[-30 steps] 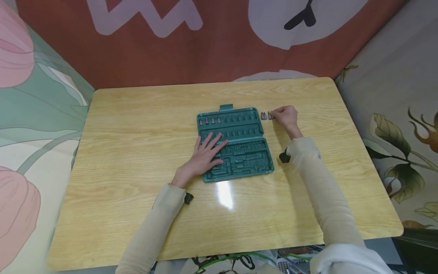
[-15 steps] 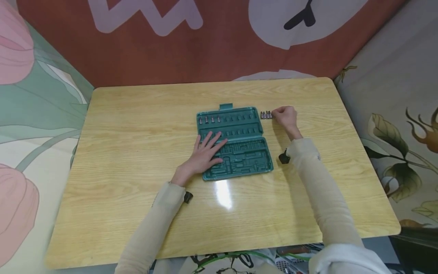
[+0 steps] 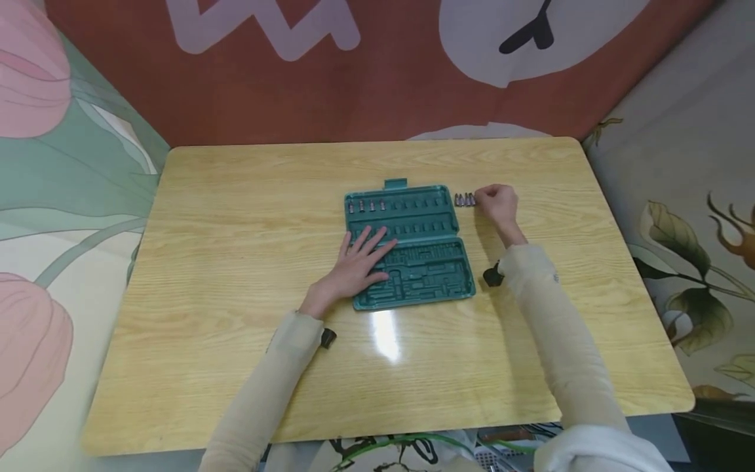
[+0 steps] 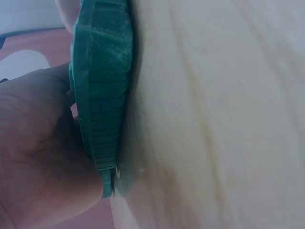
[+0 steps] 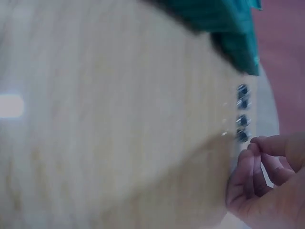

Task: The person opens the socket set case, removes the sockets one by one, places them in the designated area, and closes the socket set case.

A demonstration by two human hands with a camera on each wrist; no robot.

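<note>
An open teal plastic tool case point(image 3: 413, 298) lies flat on the table, its moulded slots facing up. Across its left side, near the hinge, my left hand point(image 3: 348, 272) rests with fingers spread; in the left wrist view that hand point(image 4: 38, 152) is against the side of the case point(image 4: 102, 86). Several small metal bits point(image 3: 367, 206) sit in the upper row of the lid. Right of the lid, more metal bits point(image 3: 464, 200) stand in a line. Beside the last one is my right hand point(image 3: 499, 202), thumb and fingertips together, with nothing visible between them in the right wrist view point(image 5: 267, 176).
The wooden table point(image 3: 224, 262) reaches a red-brown patterned backdrop point(image 3: 377, 98) at the rear. A latch tab point(image 3: 395, 183) sticks out from the far edge of the case. Cables point(image 3: 413, 438) lie below the front edge.
The right hand's fingertips have shifted slightly right along the line of bits, so the end bits show more fully. The left hand stays on the case. The head view has shifted slightly.
</note>
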